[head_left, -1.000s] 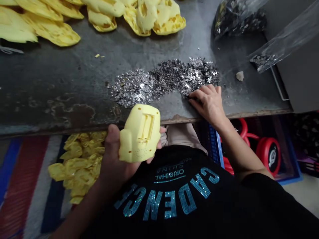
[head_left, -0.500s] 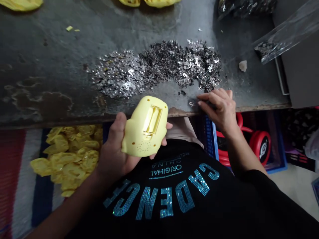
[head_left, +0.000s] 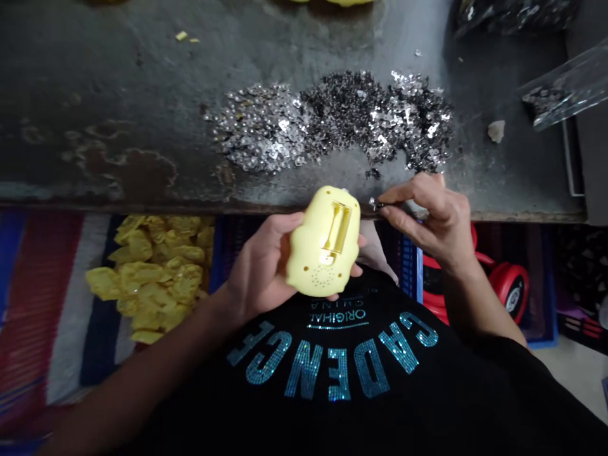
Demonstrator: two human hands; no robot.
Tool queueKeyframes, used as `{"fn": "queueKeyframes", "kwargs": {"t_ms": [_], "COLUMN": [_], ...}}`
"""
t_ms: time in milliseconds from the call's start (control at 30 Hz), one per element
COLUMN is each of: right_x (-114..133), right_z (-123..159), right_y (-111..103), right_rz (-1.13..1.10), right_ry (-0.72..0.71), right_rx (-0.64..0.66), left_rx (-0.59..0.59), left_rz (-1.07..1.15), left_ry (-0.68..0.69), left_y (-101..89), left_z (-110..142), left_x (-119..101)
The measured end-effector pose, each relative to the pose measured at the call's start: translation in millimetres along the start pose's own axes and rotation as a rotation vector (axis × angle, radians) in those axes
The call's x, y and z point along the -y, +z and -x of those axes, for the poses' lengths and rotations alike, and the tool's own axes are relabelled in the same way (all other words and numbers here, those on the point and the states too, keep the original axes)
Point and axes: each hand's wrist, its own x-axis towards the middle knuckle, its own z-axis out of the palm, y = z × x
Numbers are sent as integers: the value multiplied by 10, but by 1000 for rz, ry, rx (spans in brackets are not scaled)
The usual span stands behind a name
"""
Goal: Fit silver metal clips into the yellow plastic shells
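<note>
My left hand [head_left: 266, 263] is closed round a yellow plastic toy housing [head_left: 325, 244], its open battery compartment facing up and a patch of small holes below it. To the right, my right hand [head_left: 434, 212] pinches a small metal battery contact [head_left: 373, 203] between thumb and forefinger, over the table's front edge. Beyond both hands lie heaps of small metal pieces: shiny flat ones [head_left: 266, 136] on the left, dark ones [head_left: 344, 104] in the middle, more bright contacts [head_left: 413, 120] on the right.
The grey metal table [head_left: 166, 82] has a worn front edge. Below it, yellow plastic parts [head_left: 156, 278] are piled at left, and a blue crate [head_left: 546, 304] with red wheeled items [head_left: 510, 291] stands at right. A clear bag [head_left: 565, 95] and a whitish lump [head_left: 496, 131] lie at the table's right.
My right hand has picked a small metal contact off the table and moved slightly nearer my body. The yellow housing is turned a little more upright in my left hand. The view has shifted left.
</note>
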Motion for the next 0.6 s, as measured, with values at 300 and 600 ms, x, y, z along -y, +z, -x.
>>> {"fn": "queueKeyframes", "kwargs": {"t_ms": [300,600], "right_x": [332,347], "right_z": [-202,-233], "right_y": [-10,21], "right_rz": [54,44], "right_ry": [-101,-168], "right_rx": [83,86], "left_rx": [266,280], "left_rz": [116,125], "left_ry": [-51,-12], "left_y": [-22,37], "left_z": [110,187], "left_x": [34,44]}}
